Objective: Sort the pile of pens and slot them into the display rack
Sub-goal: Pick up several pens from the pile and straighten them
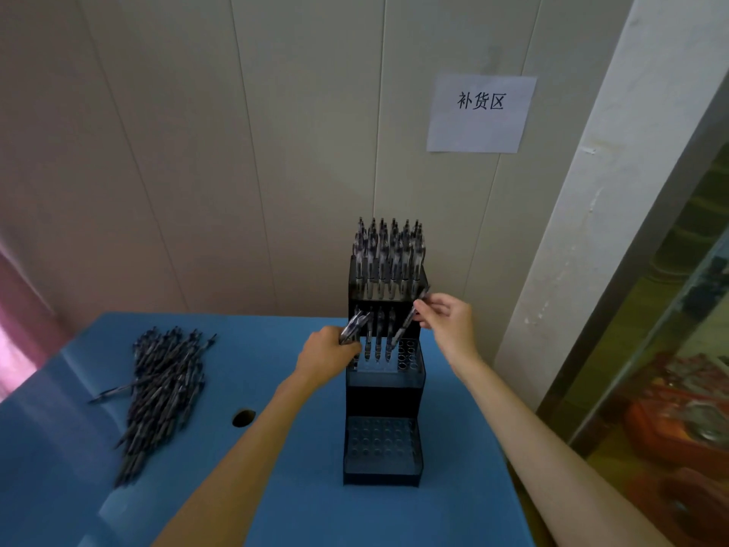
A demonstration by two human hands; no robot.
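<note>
A: What sits nearest on the blue desk (pixel 300 507)?

B: One black three-tier display rack (pixel 384 388); its lowest tier shows only holes. Open desk lies between it and the pen pile (pixel 161 392) at left, beside a round hole (pixel 243 417).

A: And the hands?

B: The left hand (pixel 327 355) grips a small bundle of pens (pixel 354 327); the right hand (pixel 447 315) pinches one pen (pixel 410 317), tilted over the middle tier. The top tier is packed.

A: Any writing?

B: One wall paper sign (pixel 481 114) reads "补货区".
</note>
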